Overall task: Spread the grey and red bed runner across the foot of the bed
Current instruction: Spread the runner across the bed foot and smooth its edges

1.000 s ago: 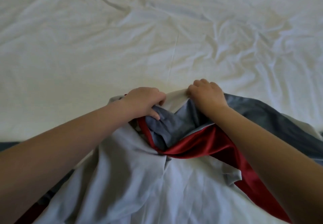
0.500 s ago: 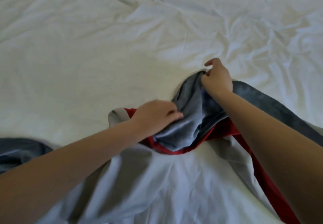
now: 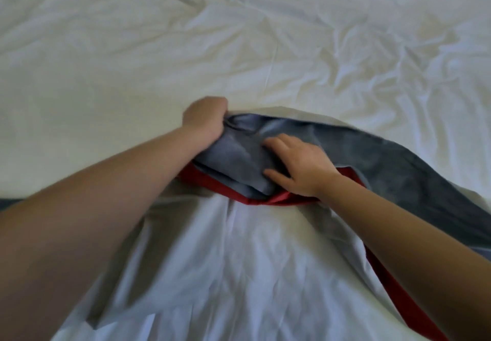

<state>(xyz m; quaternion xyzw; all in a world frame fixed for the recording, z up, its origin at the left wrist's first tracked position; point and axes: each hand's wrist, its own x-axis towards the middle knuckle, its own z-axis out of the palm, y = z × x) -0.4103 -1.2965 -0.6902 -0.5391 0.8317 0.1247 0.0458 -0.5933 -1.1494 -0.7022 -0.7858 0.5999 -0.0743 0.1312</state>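
The bed runner (image 3: pixel 385 160) lies bunched and twisted on the white bed, grey side up with a red band along its near edge and a pale lining spread toward me. My left hand (image 3: pixel 206 118) is closed in a fist on a grey fold at the far left of the bunch. My right hand (image 3: pixel 300 165) rests on the grey fabric just right of it, fingers spread and flat, pinching nothing that I can see. The runner trails off to the lower right under my right forearm.
A wrinkled white sheet (image 3: pixel 239 48) covers the whole bed beyond the runner. A dark strip (image 3: pixel 8 203) shows at the left edge behind my left forearm.
My left hand has moved up and away from me with a grey fold in its grip. My right hand let go, came back toward me and now lies flat on the grey fabric.
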